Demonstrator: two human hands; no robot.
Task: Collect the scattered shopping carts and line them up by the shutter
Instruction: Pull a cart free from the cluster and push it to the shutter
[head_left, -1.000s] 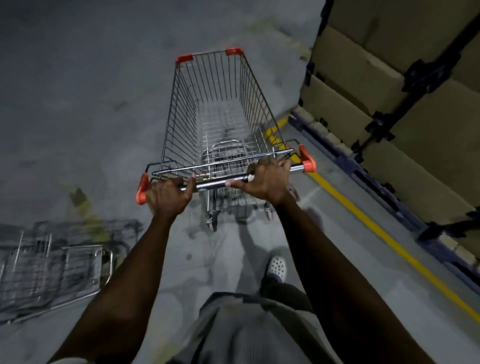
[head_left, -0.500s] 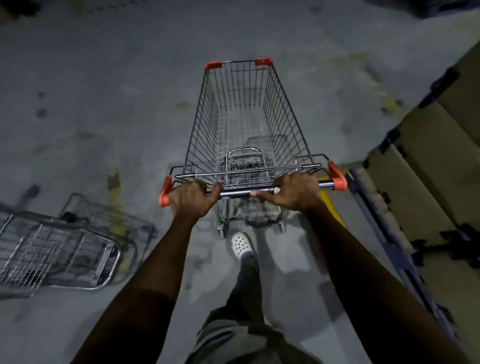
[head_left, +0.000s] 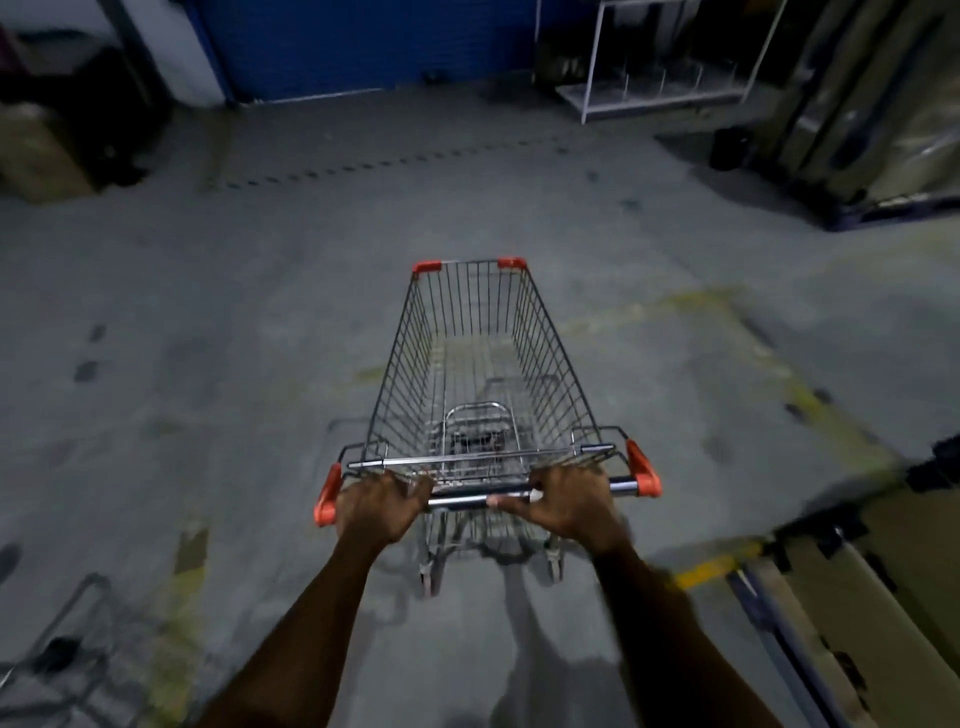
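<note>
here the left hand (head_left: 376, 506) and right hand (head_left: 569, 501) are both closed round the handle bar (head_left: 467, 500) of the empty wire cart (head_left: 478, 364), far short of the blue shutter (head_left: 363, 47), and it should roll light, stiff and steerable from that bar.

I stand on a dim grey concrete floor (head_left: 260, 312) with faded yellow lines (head_left: 717, 569); a blue wall (head_left: 363, 47) and white metal rack (head_left: 670, 62) lie ahead.

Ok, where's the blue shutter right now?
Head view: the blue shutter is top centre, straight past the cart, left of the white rack.
</note>
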